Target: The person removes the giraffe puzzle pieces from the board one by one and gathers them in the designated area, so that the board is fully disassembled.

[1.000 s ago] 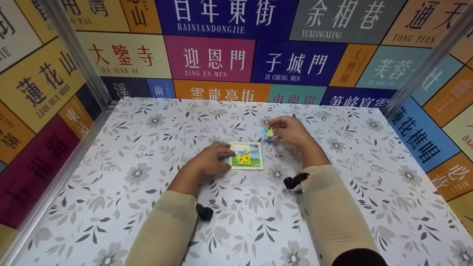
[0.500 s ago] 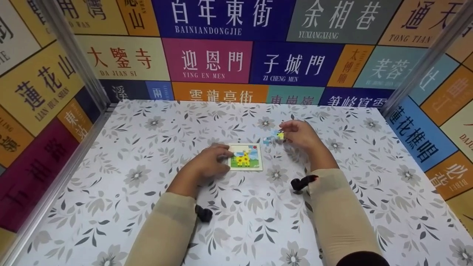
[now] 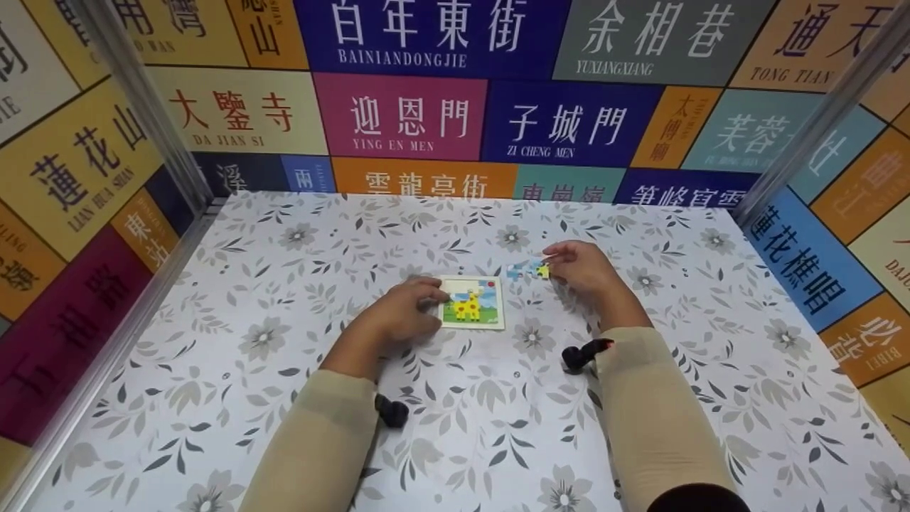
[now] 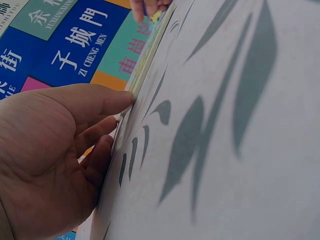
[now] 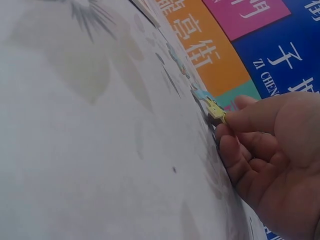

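Note:
A small giraffe jigsaw puzzle in a pale framed board (image 3: pixel 483 328) lies on the table, with a bare patch at its upper left. My left hand (image 3: pixel 404 309) holds the board along its left side; in the left wrist view the thumb (image 4: pixel 117 101) touches the board's edge. Farther right, my right hand (image 3: pixel 586 272) pinches a yellow and blue puzzle piece (image 5: pixel 216 111) between thumb and fingers, low over the table. Just left of it lie light-blue loose pieces (image 3: pixel 517 272); how many is too small to tell.
A white cloth with grey flowers and leaves covers the table (image 3: pixel 469 427). Colourful sign-printed panels (image 3: pixel 402 114) stand along the back and both sides. Black wrist cameras (image 3: pixel 392 410) sit at both cuffs.
My right hand has moved right and slightly nearer, away from the board, and the yellow and blue piece has shifted right with it. The left hand stays at the board.

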`<state>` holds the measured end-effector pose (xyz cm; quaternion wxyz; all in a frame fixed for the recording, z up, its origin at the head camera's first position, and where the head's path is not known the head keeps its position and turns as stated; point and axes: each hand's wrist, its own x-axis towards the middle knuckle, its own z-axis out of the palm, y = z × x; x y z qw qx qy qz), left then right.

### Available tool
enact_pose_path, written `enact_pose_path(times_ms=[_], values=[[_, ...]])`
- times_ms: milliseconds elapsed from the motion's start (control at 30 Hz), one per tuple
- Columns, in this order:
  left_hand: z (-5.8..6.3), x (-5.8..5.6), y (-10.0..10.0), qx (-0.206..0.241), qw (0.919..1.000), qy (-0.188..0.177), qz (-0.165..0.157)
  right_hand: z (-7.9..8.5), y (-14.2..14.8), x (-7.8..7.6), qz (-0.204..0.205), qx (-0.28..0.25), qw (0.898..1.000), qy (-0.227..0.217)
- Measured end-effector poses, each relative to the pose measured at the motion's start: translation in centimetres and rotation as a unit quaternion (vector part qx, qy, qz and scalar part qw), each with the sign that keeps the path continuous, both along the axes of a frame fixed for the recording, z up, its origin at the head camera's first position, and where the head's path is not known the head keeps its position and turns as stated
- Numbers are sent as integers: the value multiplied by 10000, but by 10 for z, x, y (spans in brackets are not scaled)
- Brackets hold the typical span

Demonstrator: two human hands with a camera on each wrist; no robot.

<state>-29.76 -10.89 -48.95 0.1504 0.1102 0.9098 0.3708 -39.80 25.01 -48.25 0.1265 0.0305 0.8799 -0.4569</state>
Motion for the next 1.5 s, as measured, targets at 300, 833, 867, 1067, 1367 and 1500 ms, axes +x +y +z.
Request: enact_pose_path(times_ms=[300,833,867,1067,1367,1500], values=[[0,-1,-1,28,9998,101,-180,0,1,0,-237,-107,9996,65],[-1,-2,1,23,9999,-31,-147,0,0,5,-601,-157,9978,237],[-1,-3,1,14,9999,-30,-158,1,0,6,-596,-136,9978,257],[-2,-3,0,88,9998,-95,-121,4,-2,6,-569,-33,9981,237],[-1,-2,-2,113,9998,-137,-67,15,-30,9,304,197,9988,332],[-1,-1,-2,132,9997,-218,32,20,-49,11,727,343,9962,331]])
